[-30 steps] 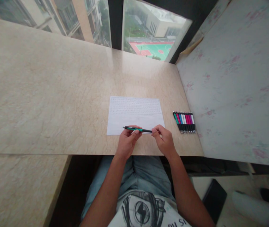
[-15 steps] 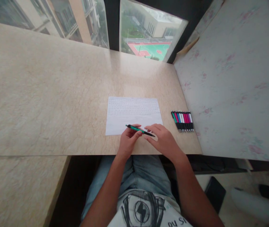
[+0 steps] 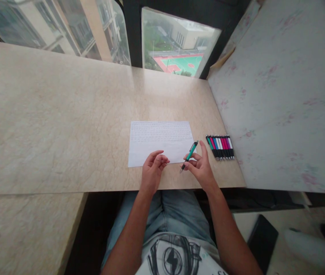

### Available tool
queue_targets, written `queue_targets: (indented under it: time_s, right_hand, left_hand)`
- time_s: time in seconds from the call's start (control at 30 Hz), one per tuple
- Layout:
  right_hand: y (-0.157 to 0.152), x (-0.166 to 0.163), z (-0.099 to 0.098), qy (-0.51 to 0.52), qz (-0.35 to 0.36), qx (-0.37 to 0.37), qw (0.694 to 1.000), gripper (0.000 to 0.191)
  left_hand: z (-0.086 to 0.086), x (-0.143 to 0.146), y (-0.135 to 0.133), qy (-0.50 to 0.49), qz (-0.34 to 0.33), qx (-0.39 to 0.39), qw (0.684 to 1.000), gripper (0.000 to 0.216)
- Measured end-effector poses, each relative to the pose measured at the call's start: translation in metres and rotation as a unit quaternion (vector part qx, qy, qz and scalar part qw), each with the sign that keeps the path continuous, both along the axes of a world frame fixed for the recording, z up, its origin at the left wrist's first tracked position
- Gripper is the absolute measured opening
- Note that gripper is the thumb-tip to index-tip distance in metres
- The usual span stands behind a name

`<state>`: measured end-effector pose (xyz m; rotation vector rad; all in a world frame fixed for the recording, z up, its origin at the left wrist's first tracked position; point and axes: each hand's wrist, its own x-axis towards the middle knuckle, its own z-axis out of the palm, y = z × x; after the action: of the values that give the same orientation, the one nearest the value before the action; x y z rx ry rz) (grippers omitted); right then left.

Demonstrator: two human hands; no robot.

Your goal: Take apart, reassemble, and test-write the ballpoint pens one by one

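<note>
My right hand [image 3: 200, 168] pinches a green and black click pen [image 3: 190, 151] between thumb and fingers. The pen slants, its metal tip pointing down toward me and its clip end up by the index finger. To the left, my left hand [image 3: 153, 168] has its fingers curled in against the thumb, and I see nothing in it. Both hands are over the near edge of a white sheet of paper [image 3: 159, 147], which has rows of handwriting across its upper half.
A row of several pens [image 3: 220, 147] in green, pink, blue, white and purple lies right of the paper. Beyond them rises a floral-papered wall [image 3: 279, 114]. The stone-patterned desk [image 3: 65, 126] runs back to a window [image 3: 179, 46]. A lower ledge [image 3: 28, 225] sits at the left.
The pen has passed from my left hand to my right and turned from lying crosswise to slanting upright. My left hand has let go and curled its fingers.
</note>
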<state>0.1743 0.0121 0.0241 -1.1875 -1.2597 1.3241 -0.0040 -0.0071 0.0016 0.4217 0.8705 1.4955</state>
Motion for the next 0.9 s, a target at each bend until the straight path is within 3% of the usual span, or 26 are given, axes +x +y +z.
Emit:
queue_targets:
  time_s: [0.1,0.2,0.37,0.53,0.67,0.9]
  right_hand:
    - [0.002,0.003,-0.004,0.041,-0.032,0.008,0.999,0.097]
    - [0.005,0.005,-0.005,0.071,-0.085,0.031,0.993,0.089]
    - [0.010,0.006,-0.007,0.109,-0.143,0.033,0.983,0.085]
    - [0.012,0.009,-0.008,0.112,-0.151,0.031,0.982,0.086]
    - [0.015,0.009,-0.008,0.111,-0.155,0.035,0.981,0.086]
    - [0.018,0.008,-0.008,0.114,-0.165,0.027,0.979,0.090]
  left_hand:
    - [0.002,-0.008,0.001,0.077,0.003,0.011,0.997,0.023]
    - [0.003,-0.020,0.002,0.230,0.016,0.024,0.973,0.021]
    - [0.001,-0.029,0.002,0.433,0.029,0.071,0.898,0.016]
    - [-0.003,-0.019,0.001,0.599,0.023,0.169,0.782,0.012]
    - [-0.005,-0.014,0.000,0.659,0.017,0.206,0.723,0.016]
    - [-0.006,-0.014,-0.001,0.687,0.032,0.193,0.700,0.019]
